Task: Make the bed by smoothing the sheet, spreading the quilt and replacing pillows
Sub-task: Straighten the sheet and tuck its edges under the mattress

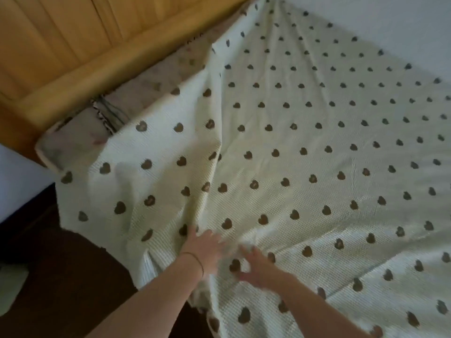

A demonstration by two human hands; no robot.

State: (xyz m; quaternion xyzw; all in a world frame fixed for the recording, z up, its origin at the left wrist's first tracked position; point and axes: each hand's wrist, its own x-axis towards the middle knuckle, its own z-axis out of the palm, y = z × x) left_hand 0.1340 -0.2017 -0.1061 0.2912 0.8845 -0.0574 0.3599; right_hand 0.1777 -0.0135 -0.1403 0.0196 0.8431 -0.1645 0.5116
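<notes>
- From the head camera I am looking down at a cream waffle-textured quilt with dark heart shapes [292,167], which is lying spread over most of the bed and hanging over the near edge.
- The quilt is wrinkling in long folds that are running from the near edge up toward the far corner by the pale wall [390,20].
- At the head end, a strip of greyish mattress [73,142] is showing uncovered between the quilt's edge and the yellow wooden headboard [73,57].
- My left hand [205,247], with a thin dark band on the wrist, is resting on the quilt near the bed's edge; its fingers are looking spread and fairly straight, gripping nothing that I can see.
- My right hand [256,267] is lying just beside it on the quilt, fingers spread; it is blurred, so I cannot tell whether it is pinching the fabric.
- Dark floor [61,276] is showing at lower left.
</notes>
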